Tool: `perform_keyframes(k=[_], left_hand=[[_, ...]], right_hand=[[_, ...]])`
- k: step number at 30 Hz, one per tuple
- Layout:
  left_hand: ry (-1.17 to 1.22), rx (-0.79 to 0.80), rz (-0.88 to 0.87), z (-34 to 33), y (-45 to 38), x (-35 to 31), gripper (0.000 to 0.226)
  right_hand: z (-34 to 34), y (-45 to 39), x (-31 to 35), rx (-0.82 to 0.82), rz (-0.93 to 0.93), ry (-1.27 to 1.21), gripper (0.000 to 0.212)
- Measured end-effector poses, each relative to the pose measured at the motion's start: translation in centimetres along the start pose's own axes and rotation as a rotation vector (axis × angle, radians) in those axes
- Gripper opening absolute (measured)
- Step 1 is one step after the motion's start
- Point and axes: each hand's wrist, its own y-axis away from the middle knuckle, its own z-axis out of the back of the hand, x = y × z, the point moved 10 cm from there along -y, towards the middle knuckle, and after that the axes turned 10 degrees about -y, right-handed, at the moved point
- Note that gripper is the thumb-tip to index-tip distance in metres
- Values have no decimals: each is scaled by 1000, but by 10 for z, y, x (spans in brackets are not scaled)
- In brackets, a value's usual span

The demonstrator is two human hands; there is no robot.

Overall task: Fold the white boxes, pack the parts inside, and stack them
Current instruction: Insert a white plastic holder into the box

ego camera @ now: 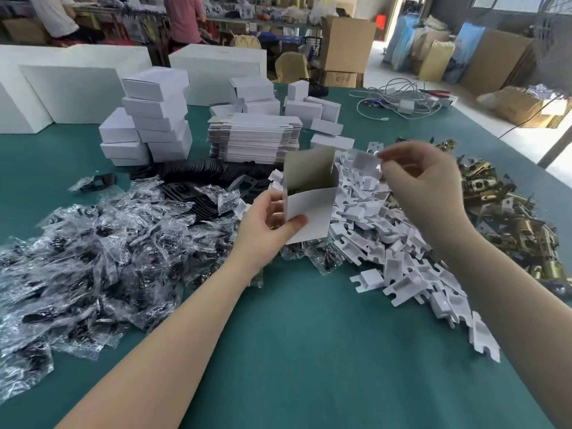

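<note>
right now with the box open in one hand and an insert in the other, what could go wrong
The left hand holds the open box only by a lower corner, so it may tip or crush when the insert goes in. The right hand pinches the white insert at one edge; it could slip into the insert pile. The stack of finished boxes leans unevenly and might topple.

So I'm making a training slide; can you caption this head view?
Left hand holds an open white box while right hand pinches a white card insert above it.
</note>
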Motion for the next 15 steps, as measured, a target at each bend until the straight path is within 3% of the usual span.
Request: perform_keyframes(k=[5, 9, 15], left_hand=[[-11, 1, 8, 0, 1, -1, 34], [-28, 14, -2, -2, 1, -2, 34], [-76, 14, -28, -3, 2, -5, 37]], right_hand=[[-11, -2, 57, 122, 106, -146, 22], [-37, -6, 70, 273, 101, 151, 22], [-56, -23, 58, 365, -14, 414, 17]])
